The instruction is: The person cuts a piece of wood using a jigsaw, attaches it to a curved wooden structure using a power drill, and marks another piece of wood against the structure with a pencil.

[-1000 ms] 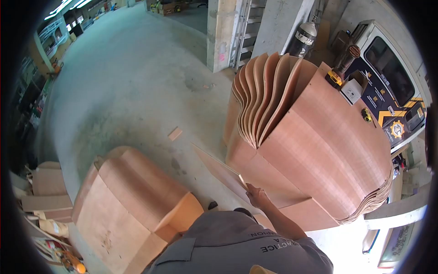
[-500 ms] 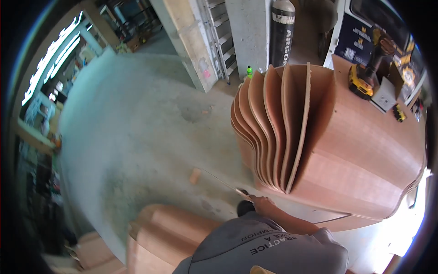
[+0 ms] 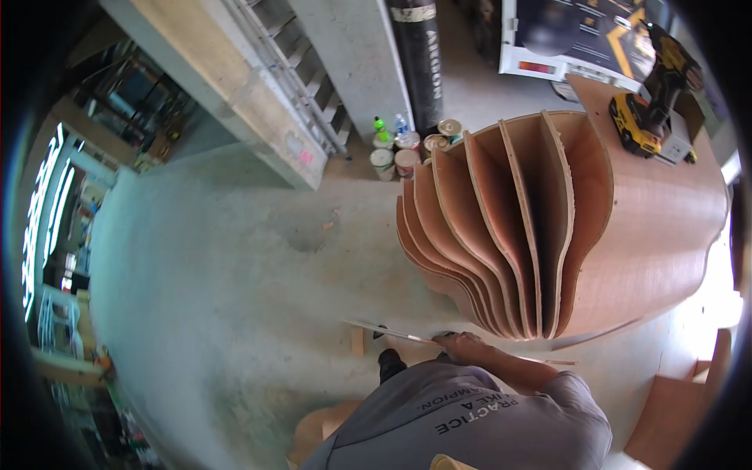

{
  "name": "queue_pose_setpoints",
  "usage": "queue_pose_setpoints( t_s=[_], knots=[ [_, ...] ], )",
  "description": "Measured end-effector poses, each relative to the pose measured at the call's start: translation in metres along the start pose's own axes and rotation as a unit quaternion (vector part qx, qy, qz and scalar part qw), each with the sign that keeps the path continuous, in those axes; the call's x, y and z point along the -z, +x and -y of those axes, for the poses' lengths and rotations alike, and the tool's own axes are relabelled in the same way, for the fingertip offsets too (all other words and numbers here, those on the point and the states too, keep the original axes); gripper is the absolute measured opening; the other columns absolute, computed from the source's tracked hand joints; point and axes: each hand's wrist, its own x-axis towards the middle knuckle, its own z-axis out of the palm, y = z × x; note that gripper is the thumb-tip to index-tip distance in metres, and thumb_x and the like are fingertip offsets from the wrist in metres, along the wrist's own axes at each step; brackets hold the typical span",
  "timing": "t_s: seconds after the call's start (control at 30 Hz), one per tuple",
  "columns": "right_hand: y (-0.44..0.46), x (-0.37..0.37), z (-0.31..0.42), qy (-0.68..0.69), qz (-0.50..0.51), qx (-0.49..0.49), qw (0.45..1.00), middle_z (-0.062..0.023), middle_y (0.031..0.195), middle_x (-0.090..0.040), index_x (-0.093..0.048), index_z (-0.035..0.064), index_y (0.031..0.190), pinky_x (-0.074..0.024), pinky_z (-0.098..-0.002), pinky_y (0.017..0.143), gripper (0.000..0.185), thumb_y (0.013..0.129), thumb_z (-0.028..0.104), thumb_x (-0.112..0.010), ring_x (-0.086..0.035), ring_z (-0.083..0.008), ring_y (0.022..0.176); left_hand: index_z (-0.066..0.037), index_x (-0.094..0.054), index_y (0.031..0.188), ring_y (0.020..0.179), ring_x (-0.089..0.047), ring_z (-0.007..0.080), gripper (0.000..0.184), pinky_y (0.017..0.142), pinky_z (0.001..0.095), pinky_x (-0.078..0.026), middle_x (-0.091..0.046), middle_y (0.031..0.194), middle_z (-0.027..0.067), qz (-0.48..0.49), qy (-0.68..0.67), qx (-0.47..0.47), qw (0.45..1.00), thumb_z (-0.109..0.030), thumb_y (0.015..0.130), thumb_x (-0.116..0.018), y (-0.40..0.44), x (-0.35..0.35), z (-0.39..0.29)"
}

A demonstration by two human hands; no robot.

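My right hand (image 3: 462,348) is closed around a long thin pale strip (image 3: 392,331), which looks flat and rigid; its exact kind is not clear. The strip points left over the floor, above my dark shoes (image 3: 390,363). Just beyond my right hand stands a large stack of curved plywood panels (image 3: 513,227), fanned apart at the top and close together near the bottom. My hand is apart from the panels. My left hand is not in view.
A yellow-and-black cordless drill (image 3: 644,125) rests on the broad curved plywood (image 3: 666,211) at right. Several paint cans (image 3: 382,163), a black argon cylinder (image 3: 423,70), a ladder (image 3: 309,78) and a concrete pillar (image 3: 352,63) stand behind. A small wood block (image 3: 358,341) lies on the floor.
The view has turned, and the paint cans now show. The curved board at lower left has mostly left the frame. My right hand still holds the strip, which now lies more level across the view.
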Motion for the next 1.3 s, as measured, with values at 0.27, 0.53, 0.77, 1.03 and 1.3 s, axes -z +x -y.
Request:
queue_pose_setpoints(
  t_s=[0.27, 0.53, 0.77, 1.03, 1.3],
  knots=[
    [0.019, -0.036, 0.081, 0.032, -0.122, -0.068, 0.99, -0.0248, 0.1, -0.073, -0.058, 0.0157, 0.143, -0.0553, -0.0531, 0.087, 0.048, 0.095, 0.021, -0.061, -0.071, -0.0424, 0.097, -0.014, -0.053, 0.079, 0.047, -0.045, 0.0135, 0.038, 0.043, 0.0323, -0.038, -0.045, 0.06, -0.0007, -0.002, -0.005, -0.124, 0.992, -0.045, 0.1, -0.061, 0.187, 0.078, -0.19],
    [-0.029, -0.023, 0.201, 0.105, -0.261, -0.058, 0.958, -0.0207, 0.1, -0.074, -0.055, 0.0169, 0.148, -0.0576, -0.051, 0.077, 0.046, 0.102, 0.022, -0.06, -0.072, -0.0405, 0.089, -0.01, -0.05, 0.135, 0.063, -0.04, 0.0092, 0.071, 0.049, 0.0258, -0.034, -0.056, 0.123, 0.0086, 0.055, -0.189, -0.168, 0.966, -0.069, 0.096, -0.057, 0.25, 0.104, -0.41],
    [-0.063, -0.072, 0.25, 0.116, -0.367, -0.072, 0.92, -0.0161, 0.099, -0.076, -0.057, 0.0171, 0.146, -0.0579, -0.0492, 0.069, 0.045, 0.102, 0.023, -0.064, -0.072, -0.0395, 0.08, -0.006, -0.035, 0.158, 0.073, -0.045, 0.0116, 0.062, 0.059, 0.0242, -0.039, -0.038, 0.163, 0.015, 0.287, -0.136, -0.466, 0.826, -0.031, 0.105, -0.055, 0.178, 0.059, -0.48],
    [-0.125, -0.177, 0.271, 0.163, -0.465, -0.14, 0.859, -0.0153, 0.096, -0.075, -0.061, 0.0151, 0.139, -0.0584, -0.0457, 0.066, 0.042, 0.099, 0.025, -0.068, -0.072, -0.0384, 0.077, -0.004, -0.05, 0.146, 0.09, -0.051, 0.0122, 0.041, 0.064, 0.025, -0.044, -0.056, 0.137, 0.0067, 0.243, 0.163, -0.62, 0.727, -0.007, 0.105, -0.052, 0.107, 0.033, -0.52],
    [-0.153, -0.263, 0.277, 0.345, -0.697, -0.265, 0.57, -0.0106, 0.089, -0.078, -0.074, 0.0012, 0.102, -0.0595, -0.0347, 0.077, 0.028, 0.081, 0.013, -0.088, -0.076, -0.021, 0.083, -0.015, -0.062, 0.106, 0.072, -0.04, 0.0017, 0.026, 0.061, 0.0229, -0.032, -0.048, 0.083, -0.0099, 0.34, 0.095, -0.565, 0.746, -0.041, 0.104, -0.065, -0.061, -0.007, -0.474]
  ],
)
